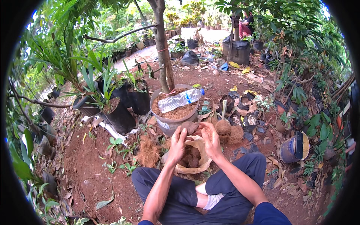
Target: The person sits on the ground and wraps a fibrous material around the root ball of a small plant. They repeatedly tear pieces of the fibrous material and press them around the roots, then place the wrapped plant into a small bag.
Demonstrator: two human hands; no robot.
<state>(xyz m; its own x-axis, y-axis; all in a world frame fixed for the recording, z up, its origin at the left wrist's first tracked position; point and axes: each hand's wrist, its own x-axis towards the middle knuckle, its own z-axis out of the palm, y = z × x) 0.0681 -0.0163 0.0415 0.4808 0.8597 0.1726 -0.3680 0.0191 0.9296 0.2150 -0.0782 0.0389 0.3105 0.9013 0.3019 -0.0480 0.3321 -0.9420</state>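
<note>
A brown, clod-like lump (189, 127) is held up between my hands, above an open pale sack (206, 164). My left hand (177, 144) grips it from the left with the thumb on top. At its right end are the fingertips of my right hand (211, 140). Inside the sack lie rounded brown lumps (193, 159), partly in shadow. Loose brown fibre (148, 152), like coconut coir, rests on the soil left of the sack. Beyond my right hand sit fibre balls (235, 134).
Just ahead stands a plastic pot (168, 125) holding a tree trunk (161, 45), with a clear plastic bottle (181, 101) across its soil. Black plant bags (119, 119) stand left. A bucket (291, 149) leans at right. Farther back sits a person (246, 26).
</note>
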